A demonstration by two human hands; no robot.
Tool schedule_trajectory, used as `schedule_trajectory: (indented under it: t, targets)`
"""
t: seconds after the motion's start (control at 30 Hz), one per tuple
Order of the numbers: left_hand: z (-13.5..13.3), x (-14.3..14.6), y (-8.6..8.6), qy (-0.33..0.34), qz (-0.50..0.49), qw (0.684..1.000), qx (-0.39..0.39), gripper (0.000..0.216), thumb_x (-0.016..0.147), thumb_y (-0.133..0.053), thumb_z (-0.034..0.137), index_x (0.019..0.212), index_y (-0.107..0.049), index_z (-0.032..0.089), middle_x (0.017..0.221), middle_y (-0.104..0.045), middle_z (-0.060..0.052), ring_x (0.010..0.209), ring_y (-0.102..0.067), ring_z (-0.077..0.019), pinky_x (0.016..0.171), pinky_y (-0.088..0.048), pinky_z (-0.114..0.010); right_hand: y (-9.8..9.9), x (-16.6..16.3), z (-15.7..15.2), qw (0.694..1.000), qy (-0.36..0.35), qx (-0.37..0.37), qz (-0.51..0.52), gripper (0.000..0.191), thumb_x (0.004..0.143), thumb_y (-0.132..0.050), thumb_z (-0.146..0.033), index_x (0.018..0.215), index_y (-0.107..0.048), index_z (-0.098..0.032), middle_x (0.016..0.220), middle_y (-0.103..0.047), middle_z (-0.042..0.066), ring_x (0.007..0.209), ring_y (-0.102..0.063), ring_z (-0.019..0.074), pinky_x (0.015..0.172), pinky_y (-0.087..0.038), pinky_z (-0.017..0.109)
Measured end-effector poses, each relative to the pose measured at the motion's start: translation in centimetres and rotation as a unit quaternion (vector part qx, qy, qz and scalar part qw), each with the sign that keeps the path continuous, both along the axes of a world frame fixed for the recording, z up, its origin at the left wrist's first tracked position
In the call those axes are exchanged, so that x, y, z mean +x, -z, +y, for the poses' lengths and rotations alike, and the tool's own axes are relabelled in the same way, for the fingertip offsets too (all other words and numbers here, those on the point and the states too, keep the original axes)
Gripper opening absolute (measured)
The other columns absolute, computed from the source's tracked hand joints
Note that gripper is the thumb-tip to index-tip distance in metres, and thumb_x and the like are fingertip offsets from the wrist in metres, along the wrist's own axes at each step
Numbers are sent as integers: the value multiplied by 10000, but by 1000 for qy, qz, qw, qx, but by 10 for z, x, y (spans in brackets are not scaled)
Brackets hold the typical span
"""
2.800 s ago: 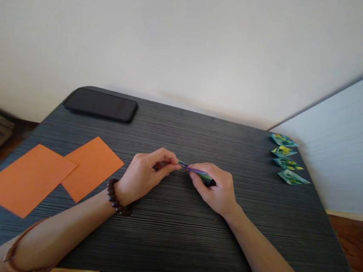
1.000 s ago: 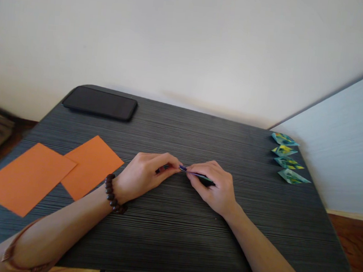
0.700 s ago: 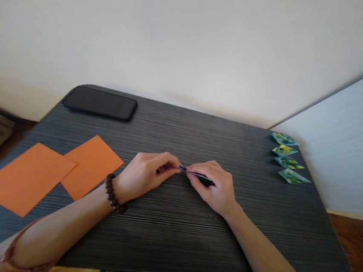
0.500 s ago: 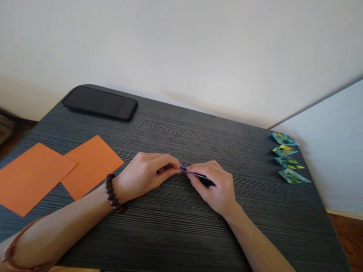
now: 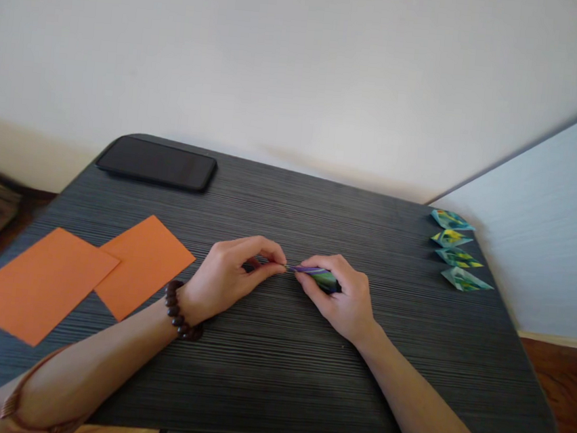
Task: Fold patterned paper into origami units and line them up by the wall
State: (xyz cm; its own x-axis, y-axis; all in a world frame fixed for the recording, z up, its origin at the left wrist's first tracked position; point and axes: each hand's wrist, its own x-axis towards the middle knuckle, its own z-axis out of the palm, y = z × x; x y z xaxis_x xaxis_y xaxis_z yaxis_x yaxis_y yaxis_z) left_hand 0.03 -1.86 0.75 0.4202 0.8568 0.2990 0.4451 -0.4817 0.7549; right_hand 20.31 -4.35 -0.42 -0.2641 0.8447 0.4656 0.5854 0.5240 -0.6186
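1. Purple-and-green folded paper (image 5: 316, 274) sits at mid-desk, pinched between both hands just above the desk (image 5: 273, 378) top.
2. Left hand (image 5: 229, 275): thumb and forefinger closed together on the paper's left tip. Beaded bracelet (image 5: 177, 311) on that wrist.
3. Right hand (image 5: 342, 296): fingers clamped on the paper's right part, covering much of it; only a narrow strip shows between the hands.
4. Handling, judged: paper is very light, thin, and creases for good. Folded layers give some stiffness along the length, but the tips look weak and could bend or tear under a hard pinch. Glossy print may slip between dry fingers.
5. Where to hold, judged: on the thick folded middle or flat across the layers, close to any crease being worked; tips only lightly.
6. Edges: hands are well in from every desk edge. Near edge lies under the forearms.
7. Open room: bare desk in front of, behind, and to the right of the hands.
8. Left side: two orange sheets (image 5: 146, 264), overlapping, near the left forearm but apart from it.
9. Far left corner: black phone (image 5: 155, 163), flat, well apart.
10. Far right edge: four folded pieces (image 5: 455, 256) in a row, close to the rim, beside a pale blue wall (image 5: 548, 221).
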Motion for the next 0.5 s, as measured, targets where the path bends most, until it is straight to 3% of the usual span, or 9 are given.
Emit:
schedule_trajectory:
  t: [0.27,0.5]
  targets:
    - [1,-1,1,-12,9,999,-35,140,787,-647,295,879,-644,190,821,-705,19,671,-659,-107,645,-537,-197,1,1,-1,1000,-1,3,8,143,801,-621,-219,936,-585,-243,845,-697,-6,724,-651,130,702,-504,261]
    - [2,-2,1,38,29,997,58,82,828,-599,239,839,-664,191,865,-722,6,769,-671,-116,715,-525,-191,1,1,-1,999,11,-30,9,134,788,-630,-243,918,-599,-238,835,-695,-9,720,-655,133,707,-503,255]
